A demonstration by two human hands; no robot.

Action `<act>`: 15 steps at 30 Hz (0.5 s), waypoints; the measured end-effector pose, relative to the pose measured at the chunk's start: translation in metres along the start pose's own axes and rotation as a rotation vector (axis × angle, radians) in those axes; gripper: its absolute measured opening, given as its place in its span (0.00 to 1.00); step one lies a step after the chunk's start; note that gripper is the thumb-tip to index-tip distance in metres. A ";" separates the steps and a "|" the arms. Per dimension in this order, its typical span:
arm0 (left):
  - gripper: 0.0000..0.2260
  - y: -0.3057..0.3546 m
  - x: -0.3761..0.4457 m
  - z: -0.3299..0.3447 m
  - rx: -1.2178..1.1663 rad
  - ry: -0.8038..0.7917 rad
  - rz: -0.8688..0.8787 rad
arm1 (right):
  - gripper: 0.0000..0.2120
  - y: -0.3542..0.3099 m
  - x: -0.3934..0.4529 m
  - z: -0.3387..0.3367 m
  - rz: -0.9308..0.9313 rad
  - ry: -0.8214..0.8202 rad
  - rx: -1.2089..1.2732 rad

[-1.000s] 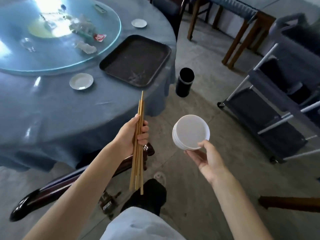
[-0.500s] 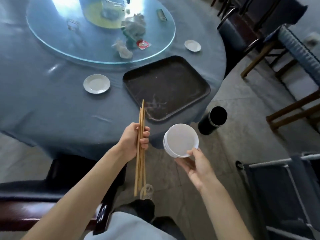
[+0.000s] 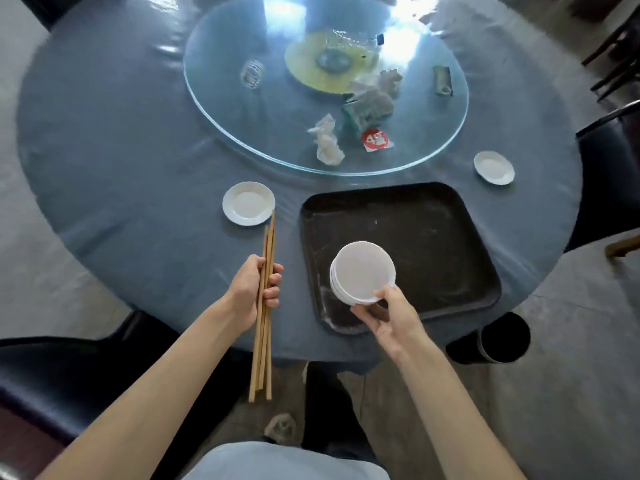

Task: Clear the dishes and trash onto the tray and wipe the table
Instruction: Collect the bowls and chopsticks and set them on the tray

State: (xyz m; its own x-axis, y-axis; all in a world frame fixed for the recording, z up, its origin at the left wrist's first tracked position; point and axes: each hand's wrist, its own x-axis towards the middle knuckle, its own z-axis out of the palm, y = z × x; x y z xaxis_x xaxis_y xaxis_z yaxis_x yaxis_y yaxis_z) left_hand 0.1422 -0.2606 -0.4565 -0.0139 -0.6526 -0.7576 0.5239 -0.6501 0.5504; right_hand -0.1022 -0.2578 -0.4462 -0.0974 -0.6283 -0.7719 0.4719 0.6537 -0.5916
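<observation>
My left hand grips a bundle of wooden chopsticks, held upright over the table's near edge. A stack of small white plates rests in my right hand, hovering above the near left part of the dark tray. The tray lies bare on the blue tablecloth. One white saucer sits left of the tray, another beyond its far right corner. On the glass turntable lie crumpled napkins, a red wrapper, a glass and other trash.
The round table fills most of the view. Dark chairs stand at the near left and at the right. A black cylindrical bin stands on the floor beside the table's near right edge.
The view has swung left and closer to the table. My right hand has carried the plate stack from over the floor to above the tray; my left hand came over the table edge.
</observation>
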 end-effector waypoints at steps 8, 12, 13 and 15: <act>0.15 0.027 0.068 0.047 -0.111 0.187 -0.002 | 0.22 -0.077 0.115 0.059 0.099 -0.131 -0.170; 0.14 0.034 0.088 0.060 -0.177 0.245 0.018 | 0.22 -0.095 0.144 0.078 0.160 -0.168 -0.247; 0.14 0.035 0.091 0.062 -0.193 0.250 0.019 | 0.23 -0.097 0.149 0.080 0.171 -0.179 -0.257; 0.14 0.036 0.099 0.063 -0.209 0.263 0.025 | 0.24 -0.098 0.157 0.083 0.188 -0.201 -0.279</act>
State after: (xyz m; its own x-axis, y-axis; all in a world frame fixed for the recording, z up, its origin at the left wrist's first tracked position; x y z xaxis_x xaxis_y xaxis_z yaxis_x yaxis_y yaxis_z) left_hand 0.1061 -0.3729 -0.4895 0.2068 -0.5270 -0.8243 0.6849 -0.5237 0.5066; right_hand -0.0910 -0.4560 -0.4900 0.1544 -0.5383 -0.8285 0.2058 0.8377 -0.5059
